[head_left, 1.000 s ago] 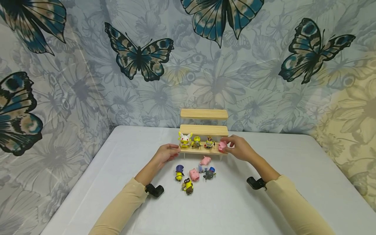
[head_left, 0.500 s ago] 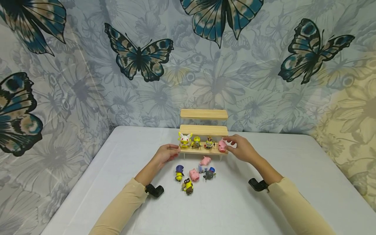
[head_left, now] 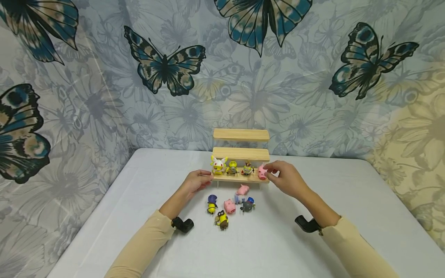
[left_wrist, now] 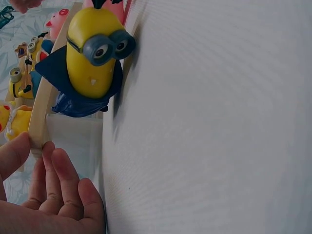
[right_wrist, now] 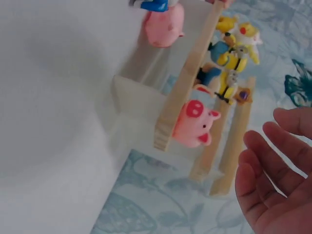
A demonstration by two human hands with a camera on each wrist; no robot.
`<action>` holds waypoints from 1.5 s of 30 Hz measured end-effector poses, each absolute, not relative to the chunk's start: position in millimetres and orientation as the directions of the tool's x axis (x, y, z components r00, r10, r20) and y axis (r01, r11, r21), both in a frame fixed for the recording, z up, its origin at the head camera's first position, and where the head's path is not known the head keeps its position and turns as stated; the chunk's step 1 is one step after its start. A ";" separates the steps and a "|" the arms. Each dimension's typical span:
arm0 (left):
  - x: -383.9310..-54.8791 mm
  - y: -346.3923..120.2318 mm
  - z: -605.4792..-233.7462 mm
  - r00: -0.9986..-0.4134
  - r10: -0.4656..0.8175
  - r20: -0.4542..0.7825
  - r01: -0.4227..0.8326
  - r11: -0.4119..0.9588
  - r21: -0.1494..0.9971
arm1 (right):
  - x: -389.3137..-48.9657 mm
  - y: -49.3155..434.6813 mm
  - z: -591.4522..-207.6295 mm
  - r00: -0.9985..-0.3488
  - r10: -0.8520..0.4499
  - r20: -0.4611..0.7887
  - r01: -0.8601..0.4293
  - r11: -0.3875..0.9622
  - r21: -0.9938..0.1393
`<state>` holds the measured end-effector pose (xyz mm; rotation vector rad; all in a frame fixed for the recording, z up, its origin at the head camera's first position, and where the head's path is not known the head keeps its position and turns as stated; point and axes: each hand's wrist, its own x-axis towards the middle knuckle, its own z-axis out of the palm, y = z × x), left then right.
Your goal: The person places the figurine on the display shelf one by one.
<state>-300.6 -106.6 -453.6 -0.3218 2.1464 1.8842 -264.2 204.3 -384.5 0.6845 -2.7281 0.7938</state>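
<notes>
Now, head view: wooden stand [head_left: 241, 153], three boards, toward twelve o'clock on the white surface [head_left: 278, 243], butterfly-print backdrop [head_left: 257, 104] behind. I see the pink pig [head_left: 261, 172] at the three o'clock end of the bottom board [head_left: 238, 180]. Along that board toward nine: a crowned-looking yellow figure [head_left: 247, 169], a second yellow figure [head_left: 231, 168], a white-and-yellow horned figure [head_left: 218, 166]. Right hand [head_left: 287, 178] just beside the pig, at its three o'clock; contact hard to judge from here. Left hand [head_left: 194, 183] at the board's nine o'clock end. Toward six o'clock of the stand lie loose toys, among them a second pig [head_left: 229, 206] and a grey figure with blue cap [head_left: 248, 205].

Left wrist view: grip clamped on the board's end, thumb one side, fingertips the other. A goggled figure [left_wrist: 90, 56] in dark blue near the hand, at its one o'clock.

Right wrist view: grip apart, fingers loosely curved, thumb clear of them. Pig sits on the board at the hand's ten o'clock, a visible gap between.
</notes>
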 end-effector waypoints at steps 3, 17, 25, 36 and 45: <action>-300.0 -106.9 -452.6 -0.941 0.005 -0.340 -0.336 0.134 0.932 | -258.7 200.5 -383.2 -0.844 -0.418 0.336 -0.533 0.724 -0.438; -300.9 -107.5 -455.0 -0.938 -0.004 -0.345 -0.343 0.139 0.929 | -239.3 180.5 -396.5 -0.776 -0.578 0.250 -0.630 0.700 -0.337; -300.3 -107.3 -455.6 -0.940 0.000 -0.340 -0.337 0.141 0.931 | -234.5 171.0 -407.9 -0.727 -0.676 0.119 -0.676 0.675 -0.295; -300.4 -107.1 -454.8 -0.941 0.007 -0.340 -0.336 0.135 0.932 | -230.6 160.0 -418.0 -0.678 -0.727 0.111 -0.734 0.659 -0.166; -300.5 -107.0 -455.0 -0.941 0.011 -0.337 -0.333 0.129 0.934 | -231.6 155.0 -426.1 -0.628 -0.769 0.120 -0.777 0.628 -0.045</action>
